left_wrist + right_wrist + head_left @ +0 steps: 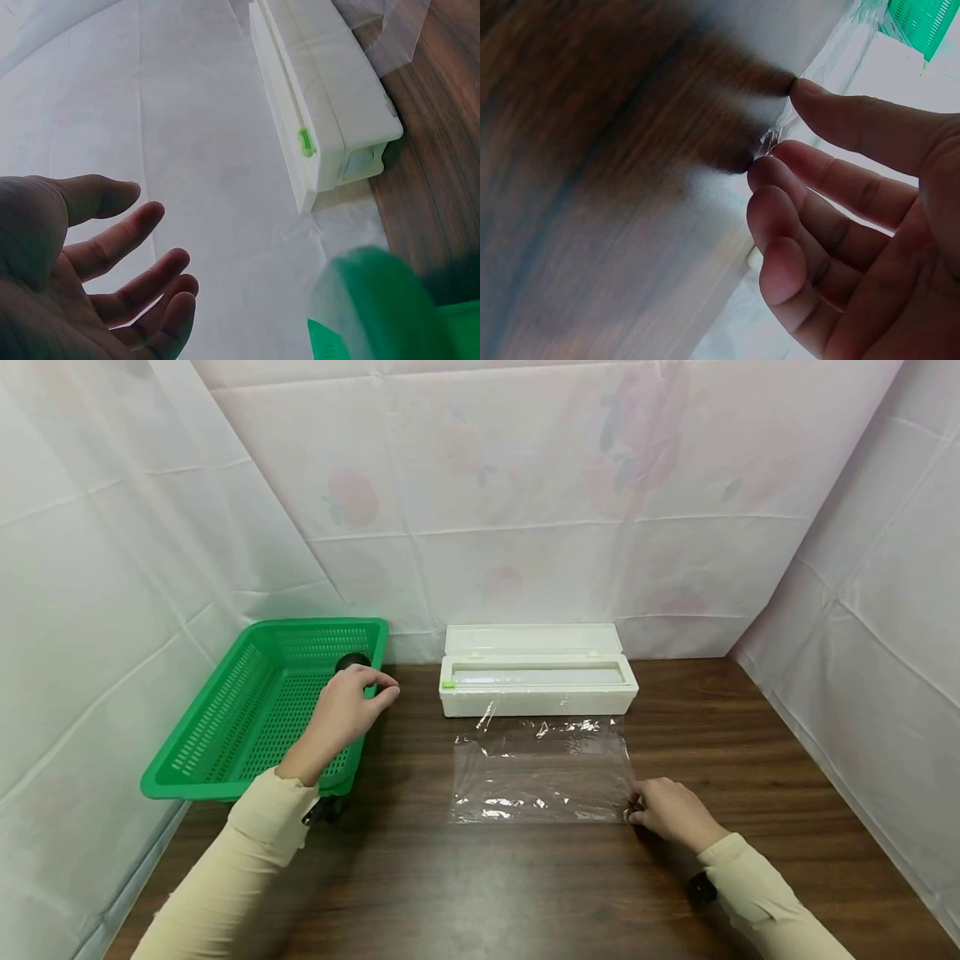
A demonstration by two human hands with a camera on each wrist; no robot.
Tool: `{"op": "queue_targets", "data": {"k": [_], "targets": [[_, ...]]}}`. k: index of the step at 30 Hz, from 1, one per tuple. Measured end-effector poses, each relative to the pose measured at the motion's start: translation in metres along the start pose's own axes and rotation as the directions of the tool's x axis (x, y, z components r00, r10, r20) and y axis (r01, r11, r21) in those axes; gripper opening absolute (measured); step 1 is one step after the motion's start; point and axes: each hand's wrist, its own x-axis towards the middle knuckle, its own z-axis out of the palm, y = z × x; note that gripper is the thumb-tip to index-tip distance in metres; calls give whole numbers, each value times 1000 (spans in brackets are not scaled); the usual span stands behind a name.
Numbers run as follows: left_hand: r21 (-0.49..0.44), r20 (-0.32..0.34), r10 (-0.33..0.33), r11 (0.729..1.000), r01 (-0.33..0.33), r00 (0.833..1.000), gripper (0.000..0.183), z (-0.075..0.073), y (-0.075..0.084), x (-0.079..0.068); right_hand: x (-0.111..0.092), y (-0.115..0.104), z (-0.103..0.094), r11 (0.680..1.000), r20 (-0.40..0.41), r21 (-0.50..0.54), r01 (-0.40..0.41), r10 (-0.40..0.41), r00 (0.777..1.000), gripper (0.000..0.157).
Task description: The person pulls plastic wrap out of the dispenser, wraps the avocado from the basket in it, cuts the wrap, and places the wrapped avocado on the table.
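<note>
A sheet of clear plastic wrap (540, 777) lies over the table, drawn out from a white wrap dispenser box (540, 700) with its lid raised. My right hand (671, 810) is at the wrap's near right corner. In the right wrist view, its thumb (855, 124) and forefinger stand apart, fingertips at the film's edge and the table. Over the right side of a green basket (258, 718) hovers my left hand (345, 710), holding nothing. The left wrist view shows its fingers (142, 289) loosely bent, away from the box.
A dark round object (352, 662) sits in the basket, partly hidden behind the left hand. On the dispenser's left end is a small green slider (306, 142). A pale patterned cloth (510, 527) hangs behind and beside the brown wooden table (480, 893).
</note>
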Motion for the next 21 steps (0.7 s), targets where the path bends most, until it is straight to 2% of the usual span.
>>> {"op": "queue_targets", "data": {"k": [12, 21], "targets": [[-19, 1, -36, 999, 37, 999, 27, -9, -6, 7, 0, -1, 0, 1000, 16, 1, -7, 7, 1000, 11], [-32, 2, -52, 998, 52, 999, 28, -17, -14, 15, -1, 1, 1, 1000, -6, 3, 12, -11, 1000, 13]]}}
